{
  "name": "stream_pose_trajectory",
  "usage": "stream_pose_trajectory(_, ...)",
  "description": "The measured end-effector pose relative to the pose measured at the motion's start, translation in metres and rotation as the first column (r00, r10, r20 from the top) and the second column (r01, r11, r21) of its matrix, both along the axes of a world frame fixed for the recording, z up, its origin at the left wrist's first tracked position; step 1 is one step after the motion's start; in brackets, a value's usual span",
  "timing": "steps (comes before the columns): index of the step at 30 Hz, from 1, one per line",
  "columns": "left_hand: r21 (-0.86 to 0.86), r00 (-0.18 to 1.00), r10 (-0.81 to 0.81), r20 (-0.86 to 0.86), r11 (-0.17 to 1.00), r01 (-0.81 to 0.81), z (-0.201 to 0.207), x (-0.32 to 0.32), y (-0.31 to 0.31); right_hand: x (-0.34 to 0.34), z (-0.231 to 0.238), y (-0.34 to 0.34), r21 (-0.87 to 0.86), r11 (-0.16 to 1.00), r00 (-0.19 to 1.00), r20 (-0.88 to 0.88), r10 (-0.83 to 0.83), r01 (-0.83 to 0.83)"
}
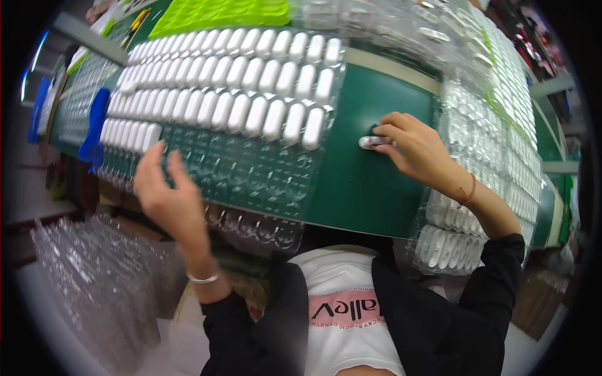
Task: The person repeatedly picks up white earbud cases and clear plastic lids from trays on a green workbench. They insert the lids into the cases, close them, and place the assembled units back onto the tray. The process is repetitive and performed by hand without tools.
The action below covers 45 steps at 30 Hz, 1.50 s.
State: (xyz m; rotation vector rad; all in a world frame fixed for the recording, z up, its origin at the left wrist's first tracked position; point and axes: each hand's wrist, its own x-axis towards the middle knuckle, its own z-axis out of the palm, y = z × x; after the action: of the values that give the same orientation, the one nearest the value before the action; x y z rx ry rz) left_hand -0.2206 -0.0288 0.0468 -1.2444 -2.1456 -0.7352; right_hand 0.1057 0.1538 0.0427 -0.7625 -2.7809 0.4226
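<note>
**Head view: white capsule pieces going into a clear blister tray**

Head camera is looking down on a green table. A large clear plastic blister tray is lying across it, upper rows filled with white oblong plastic pieces, lower rows showing empty pockets.

- Right hand is pinching one small white oblong piece with a silvery end between its fingertips, pressing or sliding it on bare table just right of the tray's edge. Grip is closed on the piece.
- Left hand is hovering over the tray's lower left, fingers spread and loose, holding nothing; it is blurred, and whether it is touching the tray cannot be told.
- The held piece is looking glossy, rounded, smooth, small against the fingers.

Risks, as judged:
- A smooth rounded shell in a fingertip pinch is likely to slip and skid on the table.
- The tray is overhanging the near table edge; a push from the left hand could tip it and spill filled rows.
- More filled clear trays are stacked close by the right wrist; a sleeve could catch them.

A pile of empty clear trays is sitting lower left.
</note>
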Motion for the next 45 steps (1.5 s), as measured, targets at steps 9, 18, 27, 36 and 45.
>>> stream_pose_trajectory(9,-0.415,0.954,0.299,-0.014,0.866,-0.278,-0.048,-0.128,0.007,0.016,0.034,0.047,0.115,0.977,0.983,-0.05,-0.175,0.18)
stream_pose_trajectory(18,0.12,0.923,-0.09,0.375,0.992,0.048,0.01,0.013,-0.015,0.135,0.075,0.089,-0.117,0.827,0.795,-0.232,-0.561,0.55)
stream_pose_trajectory(27,0.408,0.396,-0.752,0.527,0.632,0.659,0.019,0.172,0.026,0.298,0.053,0.053,-0.015,0.552,0.552,0.018,-0.833,0.834)
stream_pose_trajectory(36,0.452,0.181,-0.752,0.633,0.55,0.703,0.01,0.195,0.023,0.288,0.023,0.062,-0.034,0.501,0.502,0.041,-0.864,0.865)
stream_pose_trajectory(45,0.54,-0.291,-0.459,0.84,0.649,0.535,-0.003,0.202,0.035,0.149,0.048,-0.002,-0.727,0.649,0.699,-0.343,-0.628,0.226)
